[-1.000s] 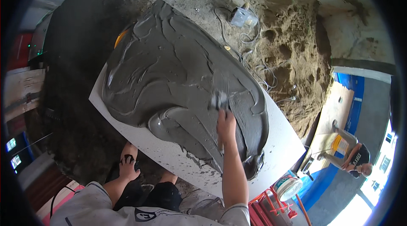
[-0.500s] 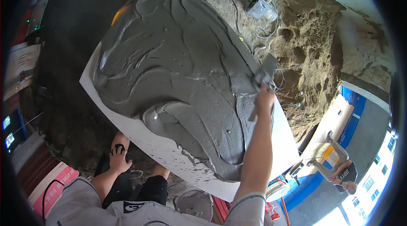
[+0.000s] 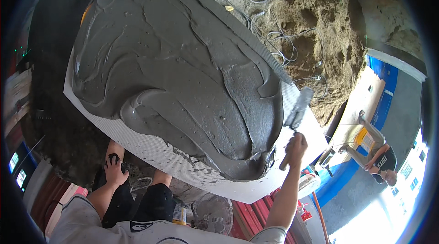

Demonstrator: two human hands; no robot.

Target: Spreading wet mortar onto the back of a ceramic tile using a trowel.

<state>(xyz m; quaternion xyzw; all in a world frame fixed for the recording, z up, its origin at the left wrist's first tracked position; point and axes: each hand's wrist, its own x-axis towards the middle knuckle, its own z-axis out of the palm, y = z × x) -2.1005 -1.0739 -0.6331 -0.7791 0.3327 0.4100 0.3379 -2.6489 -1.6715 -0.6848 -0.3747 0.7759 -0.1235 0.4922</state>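
Observation:
A large white slab (image 3: pixel 106 124) with a finely textured face lies before me, most of it under a thick, wavy coat of wet grey mortar (image 3: pixel 169 61). By the slab's right edge my right hand (image 3: pixel 296 149) is closed round the handle of a trowel (image 3: pixel 299 109). Its mortar-smeared blade, slightly blurred, is over the bare strip beside the coat; whether it touches the slab I cannot tell. My left hand (image 3: pixel 115 173) rests on my left knee at the lower left, fingers spread, with black material between them.
Sandy, pitted ground (image 3: pixel 315 20) with loose cables (image 3: pixel 286 42) borders the slab's far right. A round mesh-like object (image 3: pixel 212 214) and red bars (image 3: pixel 254 216) lie close to my legs. Another person (image 3: pixel 382 164) sits at the right, beside a yellow container (image 3: pixel 364 138).
My right hand has drawn the trowel nearer and to the right, from the coat's edge onto the bare strip. A ridged mortar edge shows behind it. The whole view has shifted; my left hand stays on the knee.

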